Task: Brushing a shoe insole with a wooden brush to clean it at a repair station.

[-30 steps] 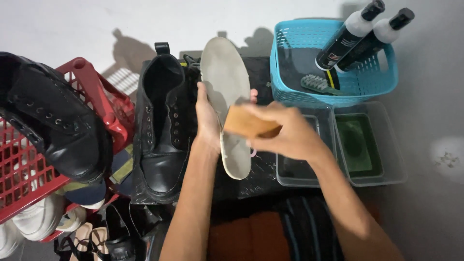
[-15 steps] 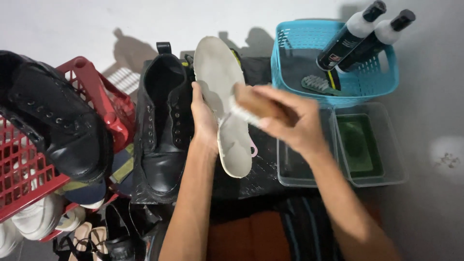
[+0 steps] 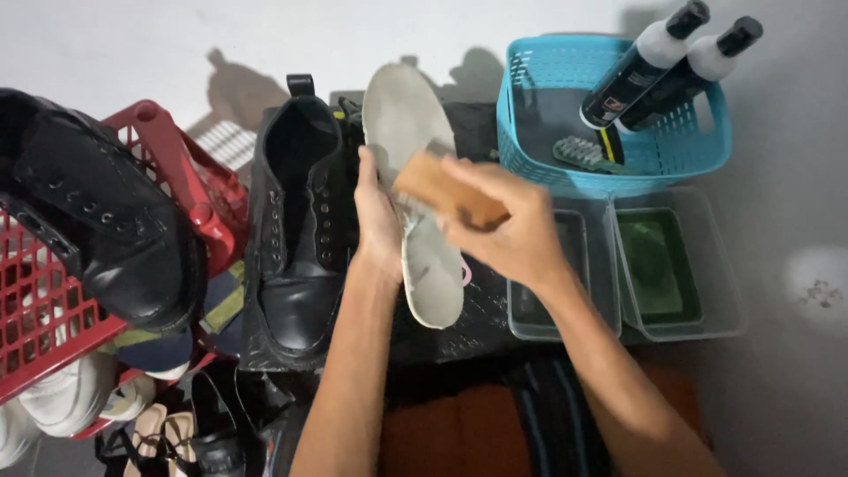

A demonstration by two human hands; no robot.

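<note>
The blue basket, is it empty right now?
No, the blue basket holds two dark bottles with white shoulders and a small brush lying on its floor.

A pale grey insole (image 3: 413, 168) meets a tan wooden brush (image 3: 449, 190) beside a glossy black boot (image 3: 299, 230), with a red lattice basket (image 3: 53, 300), a turquoise basket (image 3: 539, 97), and green-filled clear tubs (image 3: 676, 265).

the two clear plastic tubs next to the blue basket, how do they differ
The left clear rectangular plastic tub is partly hidden behind the right hand, which holds a wooden brush; the right clear rectangular plastic tub shows whole. The right tub holds something bright green; the left tub's inside looks darker and duller. Both are clear, rectangular, and sit side by side below the blue plastic basket.
</note>
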